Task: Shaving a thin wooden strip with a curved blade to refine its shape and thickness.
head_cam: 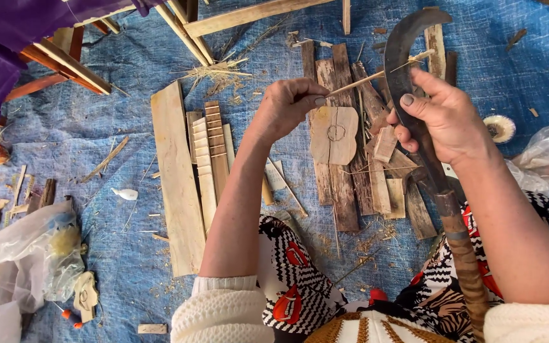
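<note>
Hands at work over a blue tarp (128,114) spread on the ground, seen from above. Left hand (287,108) closed in a tight pinch grip on a thin wooden stick (376,73), thumb and fingertips clamped on its near end, stick angled up and to the right. Right hand (443,121) wrapped around the dark curved blade (405,57) of a sickle-like knife, fingers closed over the metal just below the hooked tip, thumb pressed on the flat. Stick crossing the blade edge and touching it near the far end. Knife handle (465,267), brown and bound, running down along the right forearm toward the lap.

Below the hands, a rounded flat piece of pale wood (333,134) with a pencilled loop on it, lying on a row of dark weathered slats (344,190). Left of those, a long pale plank (176,184) beside several notched strips (214,152). Shavings and straw (217,73) scattered on the tarp near the top. Clear plastic bags (27,254) at lower left, another at the right edge. Small round white brush-like disc (500,128) just right of the right hand. Purple cloth (7,38) at upper left over wooden bars.
</note>
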